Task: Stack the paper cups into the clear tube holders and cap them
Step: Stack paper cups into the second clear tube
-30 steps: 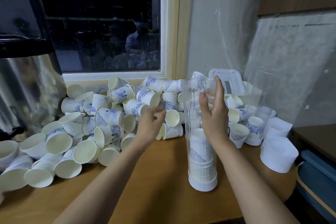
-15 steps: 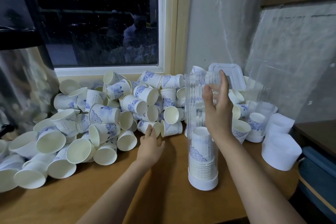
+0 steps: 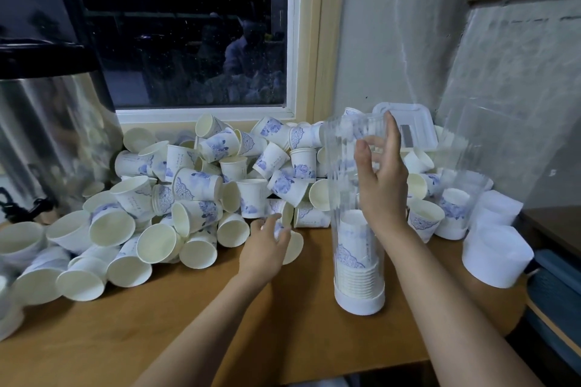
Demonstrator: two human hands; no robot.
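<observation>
A tall clear tube holder (image 3: 344,166) stands upright on the wooden table in a white base cap (image 3: 360,302). A stack of several blue-patterned paper cups (image 3: 356,258) fills its lower part. My right hand (image 3: 382,181) rests against the tube's right side near the top, fingers straight, thumb toward the front. My left hand (image 3: 267,247) is low at the edge of the cup pile, its fingers curled round a lying paper cup (image 3: 290,248). A big heap of loose cups (image 3: 195,198) spreads left and behind.
A steel urn (image 3: 47,135) stands at the far left. A second clear tube (image 3: 459,198) with cups and white caps (image 3: 496,258) stand right of my hand. A white lid (image 3: 412,122) leans on the wall. The table's front edge is near.
My left hand dropped from mid-air to the table and closed on a cup at the pile's front. My right hand stayed on the tube.
</observation>
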